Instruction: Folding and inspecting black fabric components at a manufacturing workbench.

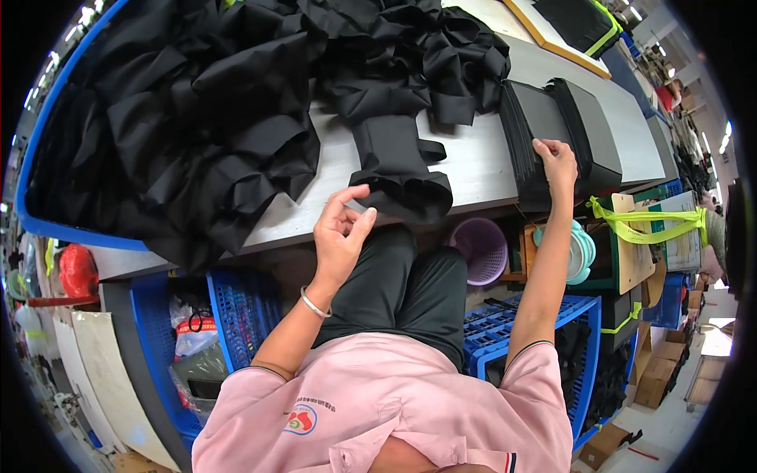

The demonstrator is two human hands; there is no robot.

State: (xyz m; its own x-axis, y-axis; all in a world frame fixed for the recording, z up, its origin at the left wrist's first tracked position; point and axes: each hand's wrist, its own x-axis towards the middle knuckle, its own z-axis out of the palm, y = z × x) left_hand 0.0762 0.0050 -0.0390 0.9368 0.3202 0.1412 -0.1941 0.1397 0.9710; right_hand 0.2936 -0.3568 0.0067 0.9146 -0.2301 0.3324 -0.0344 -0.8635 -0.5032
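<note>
My left hand is raised over my lap at the table's front edge. Its thumb and forefinger are apart, its other fingers are curled, and nothing is in it. Just beyond it lies a black sewn fabric piece with an open, flared end and a small loop on its right side. My right hand reaches over a stack of flat black pieces on the right. Its thumb and fingertips are pinched together above the stack; what they hold, if anything, is hidden. A second black stack stands right beside it.
A heap of black fabric covers the left and back of the grey table. Blue crates stand by my left side, and another blue crate by my right. A purple basket is under the table's edge.
</note>
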